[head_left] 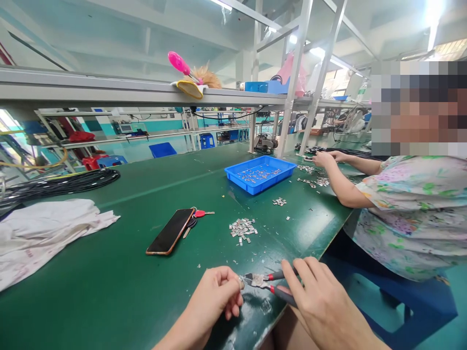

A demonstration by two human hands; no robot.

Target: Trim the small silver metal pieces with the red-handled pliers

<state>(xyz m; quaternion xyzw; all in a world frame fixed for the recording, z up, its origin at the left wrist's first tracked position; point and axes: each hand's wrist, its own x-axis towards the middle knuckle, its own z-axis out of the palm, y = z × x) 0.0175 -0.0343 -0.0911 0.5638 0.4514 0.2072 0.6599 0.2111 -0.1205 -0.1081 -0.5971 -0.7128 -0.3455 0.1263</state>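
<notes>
L hand (213, 296) clenched, pinching small metal piece (257, 279) up to plier tips so it stays steady; R hand (321, 304) grasping red-and-grey-handled pliers (281, 288), jaws on piece, over edge of green workbench (109, 277), pile of metal bits (242, 229) within reach beyond pliers.

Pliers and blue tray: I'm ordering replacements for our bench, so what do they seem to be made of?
The pliers look like steel: bare grey metal with a slight sheen. Their grips seem matte dark plastic or rubber, red near the metal; the look leaves that open. The blue tray looks like moulded plastic: one glossy, opaque colour, with smooth walls.
</notes>
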